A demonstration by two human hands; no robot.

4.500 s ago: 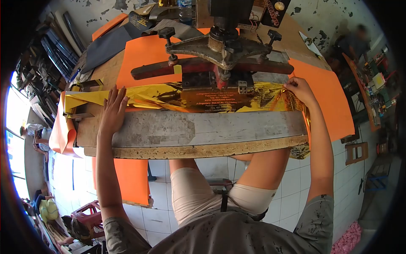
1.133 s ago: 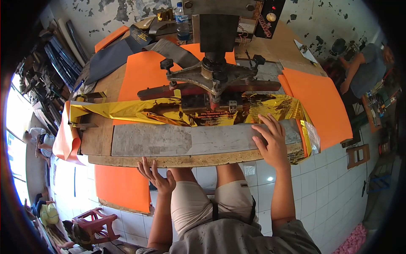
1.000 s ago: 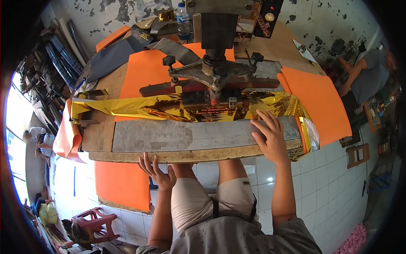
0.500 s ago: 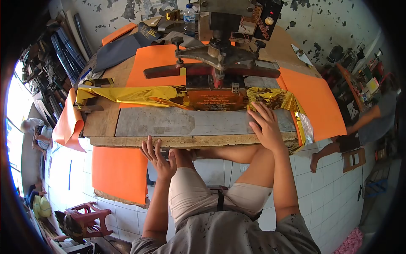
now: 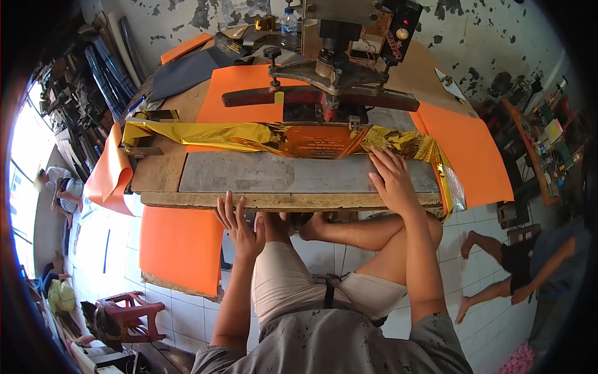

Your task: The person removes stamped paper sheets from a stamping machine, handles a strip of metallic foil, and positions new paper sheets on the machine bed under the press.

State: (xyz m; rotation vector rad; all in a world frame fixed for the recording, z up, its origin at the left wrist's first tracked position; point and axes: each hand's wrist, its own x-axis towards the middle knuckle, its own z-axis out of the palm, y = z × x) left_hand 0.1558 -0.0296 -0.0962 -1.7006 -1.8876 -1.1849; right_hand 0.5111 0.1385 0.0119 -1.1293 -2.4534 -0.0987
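Note:
My left hand (image 5: 242, 227) is open, its spread fingers against the front edge of the wooden board (image 5: 293, 200). Farther right, my right hand (image 5: 394, 181) lies open on the grey metal plate (image 5: 249, 172), fingertips at the lower edge of the gold foil (image 5: 230, 136). The foil stretches across the plate, crumpled, and hangs over the right end. Printed text shows through its orange-brown middle part. Above it stands the press head (image 5: 327, 75) with its red-black crossbar (image 5: 380, 100). Orange sheets (image 5: 464, 156) lie to the right, and another orange sheet (image 5: 249, 93) lies behind the crossbar.
A water bottle (image 5: 288, 23) and dark sheets (image 5: 187, 73) are at the back. Below the board on the left is an orange stack (image 5: 180, 249). A red stool (image 5: 134, 315) stands on the floor. Another person (image 5: 529, 262) is at the right, and one more sits far left.
My hands have left the foil's two sides; the left went to the board's front edge, the right onto the plate. Lately they have barely moved. The person at the right has moved nearer the front.

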